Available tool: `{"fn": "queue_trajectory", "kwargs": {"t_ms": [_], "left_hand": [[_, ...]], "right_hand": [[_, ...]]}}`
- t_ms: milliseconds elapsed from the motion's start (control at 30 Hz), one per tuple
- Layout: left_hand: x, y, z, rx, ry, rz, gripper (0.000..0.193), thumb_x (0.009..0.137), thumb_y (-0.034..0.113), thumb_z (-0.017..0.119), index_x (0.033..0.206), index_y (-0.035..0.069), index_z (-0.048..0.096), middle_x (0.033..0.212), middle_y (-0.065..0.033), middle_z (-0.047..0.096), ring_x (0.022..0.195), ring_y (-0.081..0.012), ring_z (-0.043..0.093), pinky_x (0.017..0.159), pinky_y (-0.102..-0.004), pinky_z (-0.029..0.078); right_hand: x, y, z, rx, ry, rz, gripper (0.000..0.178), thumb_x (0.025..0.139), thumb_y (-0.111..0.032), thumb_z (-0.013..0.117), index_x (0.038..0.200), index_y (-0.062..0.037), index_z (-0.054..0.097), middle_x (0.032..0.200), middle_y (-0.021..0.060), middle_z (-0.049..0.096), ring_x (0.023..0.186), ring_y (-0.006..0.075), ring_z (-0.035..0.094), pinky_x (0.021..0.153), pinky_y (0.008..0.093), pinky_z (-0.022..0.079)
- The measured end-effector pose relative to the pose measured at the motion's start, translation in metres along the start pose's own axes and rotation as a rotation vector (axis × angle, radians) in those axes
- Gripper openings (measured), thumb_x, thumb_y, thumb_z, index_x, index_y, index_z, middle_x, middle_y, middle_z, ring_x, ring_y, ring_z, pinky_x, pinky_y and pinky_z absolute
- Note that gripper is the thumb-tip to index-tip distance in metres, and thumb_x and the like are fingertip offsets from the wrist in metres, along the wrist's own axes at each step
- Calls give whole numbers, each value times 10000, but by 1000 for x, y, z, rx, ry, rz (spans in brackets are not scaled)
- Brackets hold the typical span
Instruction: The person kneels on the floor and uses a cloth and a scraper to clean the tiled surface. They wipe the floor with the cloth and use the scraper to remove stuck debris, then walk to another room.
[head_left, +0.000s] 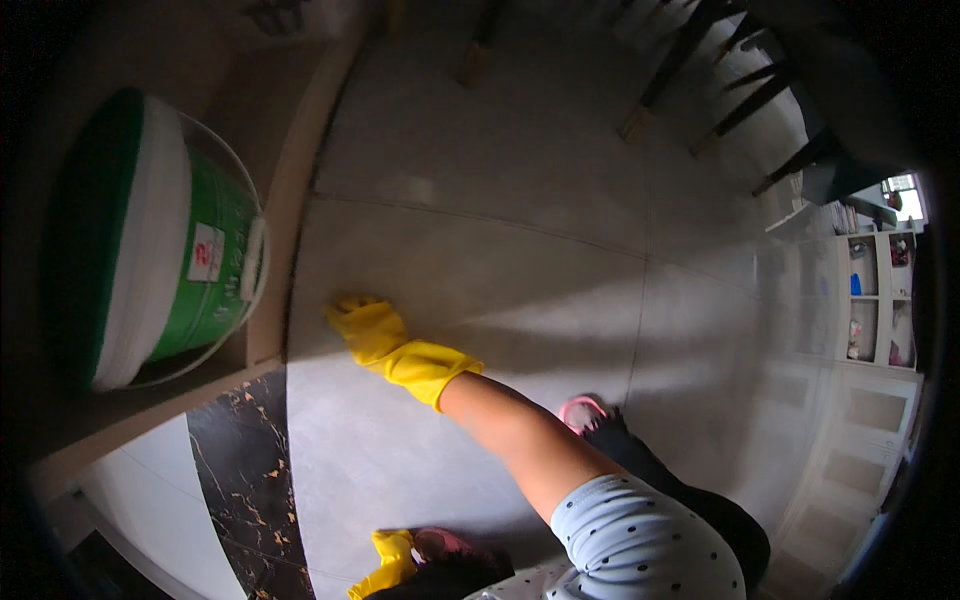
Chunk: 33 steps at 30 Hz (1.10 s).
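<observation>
In the head view my right hand point(368, 330), in a yellow rubber glove, is down at the grey tiled floor point(480, 240), near the edge of a wooden frame. Its fingers are curled in, and whatever they may hold is hidden beneath the glove. My left hand point(388, 562), also in a yellow rubber glove, is low at the bottom edge beside my pink shoe, partly cut off. Its fingers do not show clearly. Left of my right hand stands a green and white bucket point(205, 250) with a dark green lid and a wire handle.
The wooden frame point(292, 200) runs along the left, with a dark marbled strip point(245, 470) below it. Dark chair legs point(665, 75) stand at the upper right. A white shelf unit point(880, 300) is at the far right. Another pink shoe point(580, 412) is on the floor.
</observation>
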<state>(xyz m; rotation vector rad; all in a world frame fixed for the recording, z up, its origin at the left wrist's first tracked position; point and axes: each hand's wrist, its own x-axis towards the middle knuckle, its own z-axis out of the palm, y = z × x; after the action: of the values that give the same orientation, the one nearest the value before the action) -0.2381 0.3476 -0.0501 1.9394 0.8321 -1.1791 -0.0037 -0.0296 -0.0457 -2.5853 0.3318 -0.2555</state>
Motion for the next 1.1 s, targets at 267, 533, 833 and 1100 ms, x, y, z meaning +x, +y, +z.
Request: {"fn": "queue_trajectory", "kwargs": {"t_ms": [267,533,833,1100], "left_hand": [[25,-27,-13,-27,22,26,145,855,-53,443,943,58,470,738,-101,589,609,-207,558,566,-336,498],[-15,3,0,-50,84,75,134,858,-64,420,930,37,470,711,-99,578,577,-201,549,529,-321,478],[5,-16,0,-48,72,90,138,841,-61,400,888,31,492,694,-108,576,561,-208,537,491,-324,454],[12,-27,-13,-119,75,159,162,821,-56,388,846,31,522,677,-115,574,547,-217,527,456,-331,436]], "right_hand": [[-113,-19,-60,833,251,307,408,849,-99,641,1252,-116,579,1165,128,633,1078,328,586,947,402,466],[-265,33,-87,46,667,808,370,888,-205,626,1231,-70,589,1139,155,638,998,344,611,898,427,481],[-116,-28,-45,74,337,540,370,848,-189,582,1207,-97,595,1088,168,646,948,381,611,836,448,481],[-144,63,-110,499,554,492,330,896,-241,629,1189,-92,606,1096,165,651,969,352,624,860,427,486]]}}
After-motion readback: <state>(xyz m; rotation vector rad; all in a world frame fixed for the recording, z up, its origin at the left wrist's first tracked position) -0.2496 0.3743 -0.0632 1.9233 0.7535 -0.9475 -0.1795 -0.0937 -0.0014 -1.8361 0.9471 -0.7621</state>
